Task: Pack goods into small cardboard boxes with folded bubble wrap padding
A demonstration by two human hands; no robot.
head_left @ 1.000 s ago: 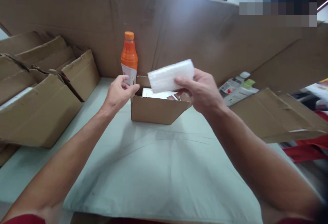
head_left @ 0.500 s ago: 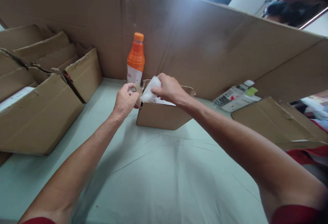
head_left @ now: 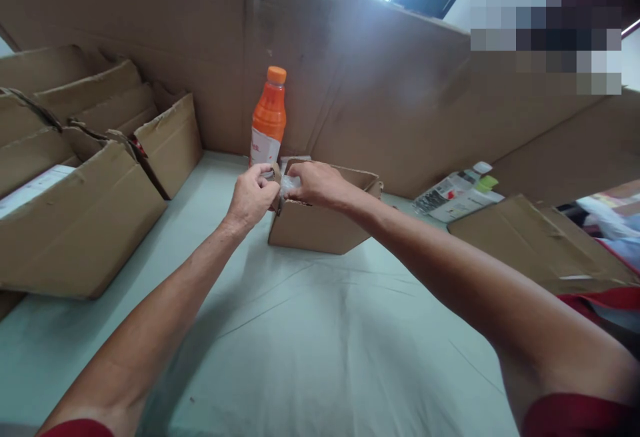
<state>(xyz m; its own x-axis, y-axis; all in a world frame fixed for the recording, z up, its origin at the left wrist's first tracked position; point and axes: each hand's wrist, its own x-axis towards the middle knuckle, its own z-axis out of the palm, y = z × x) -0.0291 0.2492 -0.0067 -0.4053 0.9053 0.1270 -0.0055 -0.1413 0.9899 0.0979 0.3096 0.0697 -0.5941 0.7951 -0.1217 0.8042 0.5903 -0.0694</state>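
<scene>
A small open cardboard box (head_left: 320, 227) stands on the cloth-covered table in front of me. My left hand (head_left: 253, 197) is closed on the box's left end flap. My right hand (head_left: 317, 184) reaches over the rim, its fingers closed on a piece of bubble wrap (head_left: 290, 186) at the left inside end. Most of the wrap is hidden by the hand and the box wall. Just behind my left hand, an orange bottle (head_left: 269, 117) with a white label stands upright.
Several larger cardboard boxes (head_left: 90, 217) stand at the left. A tall cardboard panel (head_left: 400, 110) closes off the back. At the right, a clear bottle (head_left: 473, 174) leans by a white carton (head_left: 463, 202), behind another cardboard box (head_left: 515, 244). Pale green cloth (head_left: 320, 344) covers the table.
My right hand has lowered the bubble wrap from above the rim down into the left end of the box. My left hand stays at the left flap.
</scene>
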